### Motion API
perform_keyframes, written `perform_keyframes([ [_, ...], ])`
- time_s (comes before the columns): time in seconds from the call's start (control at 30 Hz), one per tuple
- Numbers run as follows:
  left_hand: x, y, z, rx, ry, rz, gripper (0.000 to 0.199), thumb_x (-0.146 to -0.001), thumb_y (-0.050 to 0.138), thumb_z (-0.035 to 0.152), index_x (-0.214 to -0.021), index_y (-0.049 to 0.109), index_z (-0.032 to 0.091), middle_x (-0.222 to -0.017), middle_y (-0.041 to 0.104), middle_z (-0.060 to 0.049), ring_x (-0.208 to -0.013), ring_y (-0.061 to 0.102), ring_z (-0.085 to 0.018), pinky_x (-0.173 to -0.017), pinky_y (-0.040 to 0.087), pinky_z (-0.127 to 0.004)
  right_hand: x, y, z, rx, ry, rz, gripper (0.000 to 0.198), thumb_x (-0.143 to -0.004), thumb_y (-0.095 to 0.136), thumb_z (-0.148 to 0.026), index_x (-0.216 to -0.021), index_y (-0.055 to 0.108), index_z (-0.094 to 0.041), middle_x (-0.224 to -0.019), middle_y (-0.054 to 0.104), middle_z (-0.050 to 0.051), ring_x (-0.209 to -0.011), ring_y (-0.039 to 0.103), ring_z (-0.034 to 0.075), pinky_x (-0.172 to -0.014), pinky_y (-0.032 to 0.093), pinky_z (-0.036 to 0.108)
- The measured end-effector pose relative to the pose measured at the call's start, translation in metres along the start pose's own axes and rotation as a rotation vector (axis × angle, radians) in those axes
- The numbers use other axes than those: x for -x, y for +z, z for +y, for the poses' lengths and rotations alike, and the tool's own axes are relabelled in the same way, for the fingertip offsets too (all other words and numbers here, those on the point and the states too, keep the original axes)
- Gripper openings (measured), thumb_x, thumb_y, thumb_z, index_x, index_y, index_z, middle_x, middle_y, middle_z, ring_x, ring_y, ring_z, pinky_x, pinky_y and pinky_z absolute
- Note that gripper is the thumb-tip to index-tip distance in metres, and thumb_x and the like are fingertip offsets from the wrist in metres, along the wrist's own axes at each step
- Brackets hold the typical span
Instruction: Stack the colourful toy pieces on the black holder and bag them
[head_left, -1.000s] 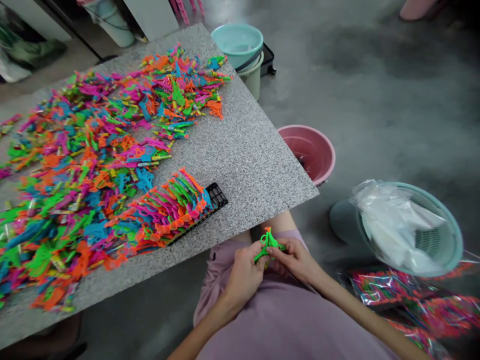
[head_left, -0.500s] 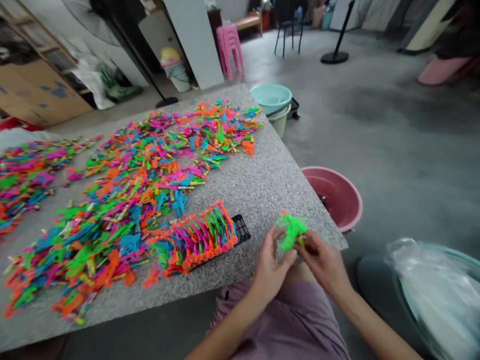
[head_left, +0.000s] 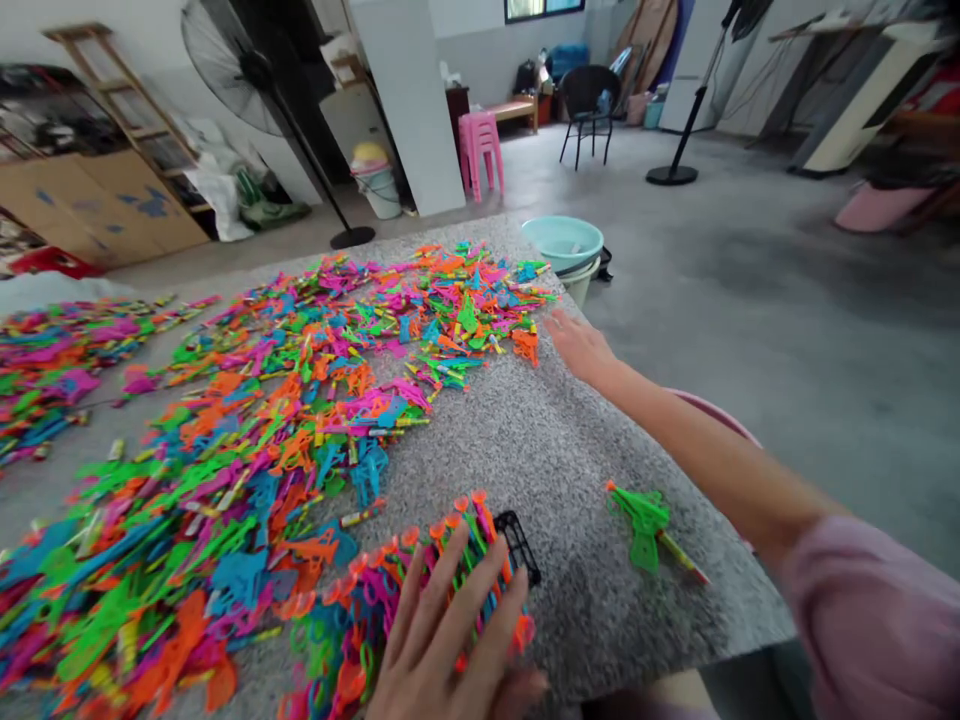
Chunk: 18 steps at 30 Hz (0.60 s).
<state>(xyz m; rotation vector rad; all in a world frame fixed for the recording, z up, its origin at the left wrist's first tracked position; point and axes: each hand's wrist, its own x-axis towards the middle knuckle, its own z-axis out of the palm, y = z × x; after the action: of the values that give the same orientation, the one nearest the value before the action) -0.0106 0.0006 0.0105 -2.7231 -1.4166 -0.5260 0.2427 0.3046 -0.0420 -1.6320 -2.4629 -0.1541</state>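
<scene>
Speckled tbl (head_left: 525, 430) w/ toy pile (head_left: 262, 490), grey flr (head_left: 675, 290); L hand (head_left: 442, 655) fingers spread over toy row (head_left: 358, 600), R hand (head_left: 581, 348) fingers outstretched.

left hand (head_left: 454, 650): over toy row (head_left: 369, 592) | right hand (head_left: 579, 346): near pile (head_left: 296, 448)

"What colour is the toy gun (head_left: 646, 515) near the table's (head_left: 517, 440) near right corner?"
"Bright green with an orange tip (head_left: 611, 486); its stick (head_left: 679, 553) is yellow, red at the end."
"And the table?"
"Speckled grey. The heap (head_left: 352, 378) towards its far edge mixes orange, green, blue and magenta."
"The rack (head_left: 519, 545) by the near edge?"
"Black."
</scene>
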Motion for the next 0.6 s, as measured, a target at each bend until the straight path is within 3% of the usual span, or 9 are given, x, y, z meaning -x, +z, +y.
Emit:
perform_keyframes([
  [0.1, -0.021, 0.016, -0.01, -0.313, 0.201, 0.053, 0.057, -0.088, 0.053, 0.061, -0.129, 0.061, 0.023, -0.135, 0.06, -0.01, -0.136, 0.043, -0.034, -0.119, 0.02, -0.058, -0.065, 0.03, -0.008, -0.038, -0.084, -0.065, 0.047, -0.088, 0.037, -0.005, -0.131, 0.055, -0.011, -0.142, 0.044, 0.02, -0.11, 0.055, 0.028, -0.083, 0.047, 0.038],
  [0.2, -0.026, 0.026, -0.011, -0.384, 0.26, 0.042, 0.059, -0.087, 0.049, 0.066, -0.124, 0.064, 0.022, -0.128, 0.065, -0.008, -0.135, 0.044, -0.033, -0.12, 0.003, -0.059, -0.071, 0.046, -0.004, -0.092, -0.131, -0.098, 0.037, -0.091, 0.037, -0.009, -0.116, 0.063, -0.014, -0.134, 0.052, 0.017, -0.106, 0.056, 0.027, -0.082, 0.046, 0.036],
  [0.3, -0.023, 0.027, -0.005, -0.341, 0.183, 0.032, 0.054, -0.089, 0.05, 0.063, -0.124, 0.063, 0.024, -0.131, 0.064, -0.006, -0.136, 0.043, -0.032, -0.12, 0.007, -0.058, -0.037, 0.047, 0.007, -0.243, -0.086, -0.057, 0.032, -0.092, 0.038, -0.014, -0.113, 0.062, -0.014, -0.124, 0.057, 0.015, -0.102, 0.058, 0.024, -0.081, 0.046, 0.034],
  [0.4, -0.02, 0.024, 0.004, -0.293, 0.068, -0.019, 0.046, -0.091, 0.053, 0.053, -0.127, 0.061, 0.026, -0.143, 0.054, -0.007, -0.141, 0.035, -0.036, -0.118, 0.012, -0.062, 0.021, 0.04, 0.007, -0.796, 0.128, -0.074, 0.025, -0.091, 0.038, -0.022, -0.101, 0.059, -0.013, -0.094, 0.064, 0.01, -0.081, 0.06, 0.019, -0.069, 0.047, 0.03],
  [0.5, -0.019, 0.021, 0.01, -0.233, -0.025, -0.103, 0.037, -0.092, 0.054, 0.047, -0.122, 0.063, 0.027, -0.148, 0.048, -0.008, -0.143, 0.031, -0.039, -0.112, 0.025, -0.066, 0.085, 0.026, -0.011, -1.28, 0.275, -0.187, 0.019, -0.085, 0.048, -0.033, -0.09, 0.056, -0.016, -0.074, 0.059, 0.003, -0.064, 0.055, 0.015, -0.057, 0.043, 0.026],
  [0.6, -0.014, 0.017, 0.011, -0.154, -0.065, -0.16, 0.033, -0.094, 0.049, 0.047, -0.114, 0.065, 0.026, -0.148, 0.048, -0.011, -0.142, 0.033, -0.04, -0.107, 0.033, -0.068, 0.14, 0.011, -0.043, -1.298, 0.269, -0.162, 0.024, -0.075, 0.065, -0.036, -0.085, 0.055, -0.017, -0.073, 0.057, 0.0, -0.062, 0.05, 0.013, -0.057, 0.04, 0.024],
])
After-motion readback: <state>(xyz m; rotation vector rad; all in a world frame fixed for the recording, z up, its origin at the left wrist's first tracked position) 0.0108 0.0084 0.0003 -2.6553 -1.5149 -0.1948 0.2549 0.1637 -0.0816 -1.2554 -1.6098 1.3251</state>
